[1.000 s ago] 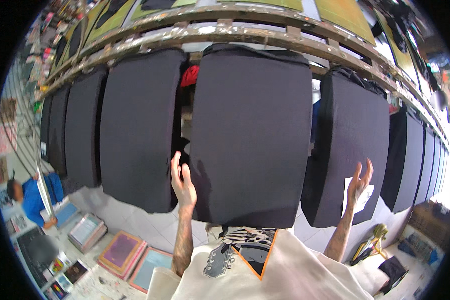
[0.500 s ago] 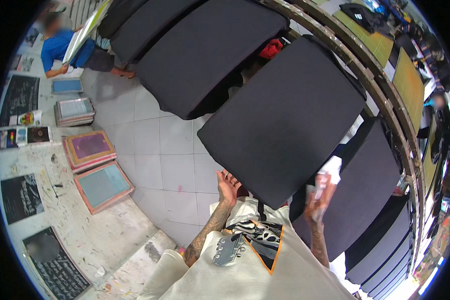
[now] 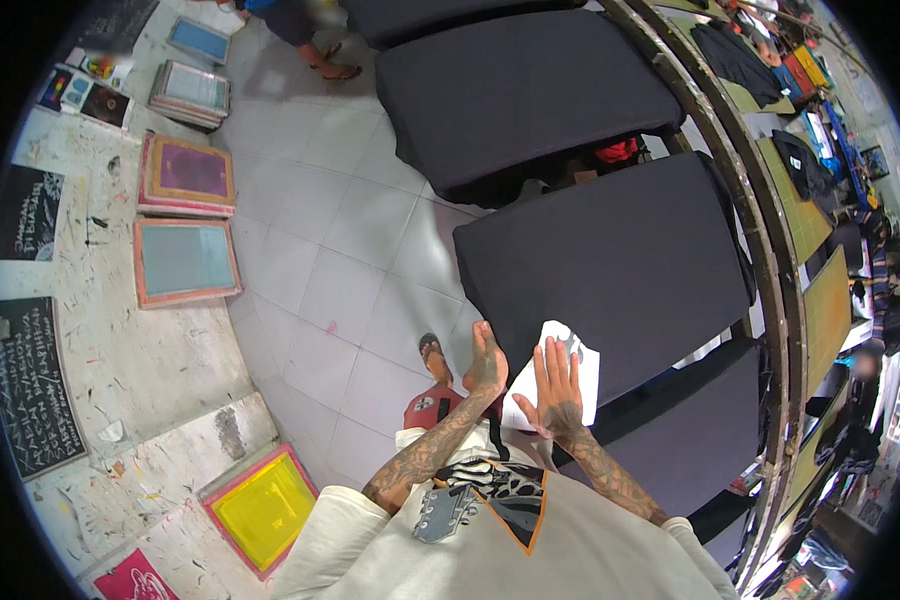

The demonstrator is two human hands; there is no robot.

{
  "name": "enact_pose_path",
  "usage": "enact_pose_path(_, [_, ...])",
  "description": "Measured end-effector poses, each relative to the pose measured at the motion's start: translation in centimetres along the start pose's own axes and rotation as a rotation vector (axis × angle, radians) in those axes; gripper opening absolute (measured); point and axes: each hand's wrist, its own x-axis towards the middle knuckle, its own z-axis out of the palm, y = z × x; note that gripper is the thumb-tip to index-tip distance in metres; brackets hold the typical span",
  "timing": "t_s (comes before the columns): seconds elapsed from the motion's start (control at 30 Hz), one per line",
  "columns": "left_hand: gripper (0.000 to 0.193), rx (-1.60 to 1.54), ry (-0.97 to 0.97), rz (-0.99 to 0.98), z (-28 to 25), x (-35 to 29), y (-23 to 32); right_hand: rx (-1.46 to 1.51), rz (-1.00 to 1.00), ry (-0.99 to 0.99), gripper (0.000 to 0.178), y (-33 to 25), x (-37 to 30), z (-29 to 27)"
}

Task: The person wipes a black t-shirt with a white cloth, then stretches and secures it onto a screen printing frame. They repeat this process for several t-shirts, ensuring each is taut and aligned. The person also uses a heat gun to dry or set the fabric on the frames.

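Observation:
A black garment (image 3: pixel 600 255) is stretched flat over a board in front of me. My right hand (image 3: pixel 558 390) lies palm down with fingers stretched on a white sheet (image 3: pixel 585 385), which rests on the garment's near end. Part of a grey print shows near the sheet's top edge. My left hand (image 3: pixel 485 360) stands on edge beside the garment's near left corner, its fingers extended and holding nothing. Whether it touches the fabric is hard to make out.
Another black-covered board (image 3: pixel 530 95) lies beyond, and one more (image 3: pixel 670 430) to my right. A metal rail (image 3: pixel 760 210) curves along the boards' right ends. Left, a paint-marked ledge (image 3: pixel 100 370) bears several framed screens, including a yellow one (image 3: pixel 265 510). A person (image 3: pixel 305 30) stands far left.
My right hand has brought the white sheet leftward onto the garment's near end and flattened on it. My left hand has risen beside the corner. The view has turned, showing the yellow screen.

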Motion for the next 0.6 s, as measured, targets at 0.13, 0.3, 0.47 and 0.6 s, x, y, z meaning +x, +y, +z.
enact_pose_path(0.13, [0.049, -0.081, -0.187, 0.045, -0.9, -0.2, -0.3, -0.049, -0.158, -0.109, 0.079, 1.0, -0.1, -0.4])
enact_pose_path(0.3, [0.046, -0.180, -0.324, 0.071, -1.5, 2.2, -2.5, -0.009, -0.328, -0.111, 0.086, -0.8, 10.8, -2.2])
enact_pose_path(0.47, [0.048, -0.349, -0.408, -0.066, -2.7, 2.3, -1.5, -0.054, -0.404, 0.144, 0.082, -1.7, 22.3, -1.9])
enact_pose_path(0.6, [0.048, -0.422, -0.411, -0.113, -3.1, 2.6, -1.7, -0.038, -0.379, 0.109, 0.080, -2.2, 20.8, -2.0])
